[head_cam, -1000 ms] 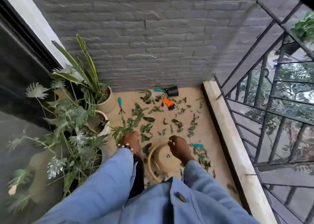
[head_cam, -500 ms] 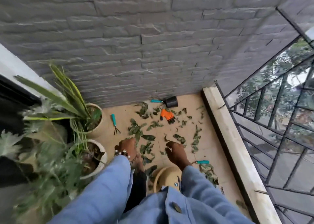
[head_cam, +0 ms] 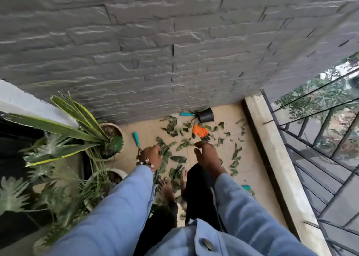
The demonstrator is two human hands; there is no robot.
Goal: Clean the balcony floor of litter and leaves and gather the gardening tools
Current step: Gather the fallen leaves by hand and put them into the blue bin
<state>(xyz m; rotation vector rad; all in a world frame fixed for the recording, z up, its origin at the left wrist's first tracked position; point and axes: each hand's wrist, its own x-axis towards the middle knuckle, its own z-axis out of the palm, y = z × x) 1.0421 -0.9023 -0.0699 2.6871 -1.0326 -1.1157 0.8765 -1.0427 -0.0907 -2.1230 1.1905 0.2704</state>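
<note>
- Grey rough-cut stone brick wall [head_cam: 174, 52] fills the upper part of the view and meets the floor at the far end of the balcony.
- Beige tiled balcony floor [head_cam: 147, 131] runs from that wall toward the person, bordered on the right by a pale stone curb [head_cam: 272, 149] with a black metal railing [head_cam: 320, 149] beyond it.
- Light blue sleeves [head_cam: 120, 207] reach forward from the bottom edge, above dark trousers and a bare foot [head_cam: 167, 189].
- Potted plants in cream ribbed pots [head_cam: 114, 154] crowd the left side, the long striped leaves [head_cam: 77, 116] of one spreading over the floor's edge.
- Scattered green leaves [head_cam: 180, 158] cover the middle of the floor, from the wall back to the feet.
- Left hand [head_cam: 152, 154], with a beaded bracelet at the wrist, is down among the leaves, fingers curled; whether it grips any cannot be told.
- Right hand [head_cam: 206, 154] hovers above the floor, fingers loosely spread, holding nothing.
- Small black plastic pot [head_cam: 206, 115] lies on its side against the wall.
- Orange gardening glove with black claw tips [head_cam: 200, 132] lies just before the right hand's fingertips.
- Teal-handled hand fork [head_cam: 137, 139] lies beside the nearer cream pot; another teal-handled tool [head_cam: 185, 113] sits by the black pot.
</note>
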